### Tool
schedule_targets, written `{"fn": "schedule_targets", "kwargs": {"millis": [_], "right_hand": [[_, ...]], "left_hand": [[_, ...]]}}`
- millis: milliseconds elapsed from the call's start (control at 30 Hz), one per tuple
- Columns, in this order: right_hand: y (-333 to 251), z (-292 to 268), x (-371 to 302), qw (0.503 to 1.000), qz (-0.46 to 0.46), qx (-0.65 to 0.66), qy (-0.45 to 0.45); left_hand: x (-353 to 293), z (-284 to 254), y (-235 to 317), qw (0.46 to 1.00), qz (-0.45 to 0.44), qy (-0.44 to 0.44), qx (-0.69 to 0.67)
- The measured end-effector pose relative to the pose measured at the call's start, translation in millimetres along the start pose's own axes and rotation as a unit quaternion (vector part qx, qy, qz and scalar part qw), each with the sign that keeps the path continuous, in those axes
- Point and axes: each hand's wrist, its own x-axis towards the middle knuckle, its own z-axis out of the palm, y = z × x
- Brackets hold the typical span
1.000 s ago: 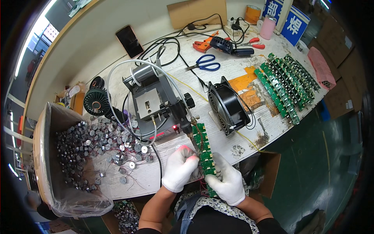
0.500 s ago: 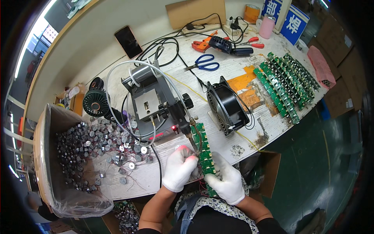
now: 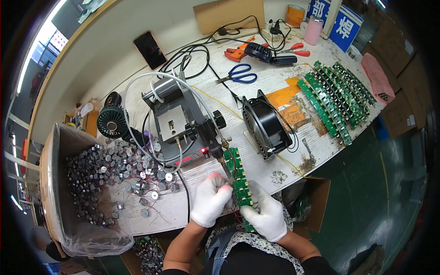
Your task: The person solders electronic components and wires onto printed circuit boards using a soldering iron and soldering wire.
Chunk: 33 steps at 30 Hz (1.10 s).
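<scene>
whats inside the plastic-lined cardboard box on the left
The cardboard box holds a heap of small round metallic parts; the pieces deeper down and whatever lies beneath them are covered.

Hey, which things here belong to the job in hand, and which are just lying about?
Probably the job:
green strip in the right hand
soldering machine
wired discs
other strips

Seemingly lying about:
phone
scissors
pink bottle
pink cloth
</scene>
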Motion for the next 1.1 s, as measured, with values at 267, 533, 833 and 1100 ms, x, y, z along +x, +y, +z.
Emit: {"fn": "schedule_targets", "kwargs": {"millis": [267, 533, 833, 1100], "right_hand": [[-4.7, 0.3, 0.2, 0.997, 0.053, 0.043, -0.023], [-10.0, -1.5, 2.4, 0.991, 0.099, 0.087, -0.037], [-12.7, -7.2, 7.2, 0.961, 0.159, 0.21, -0.086], [-23.8, -12.2, 10.9, 0.96, -0.119, -0.254, -0.022]], "left_hand": [[-0.6, -1.9, -2.8, 1.0, 0.002, -0.002, -0.013], [-0.8, -3.5, -3.2, 0.998, -0.028, -0.021, -0.047], [-3.4, -3.6, -2.7, 0.997, -0.036, -0.044, -0.061], [-8.9, -1.4, -10.3, 0.995, -0.025, -0.016, -0.096]]}}
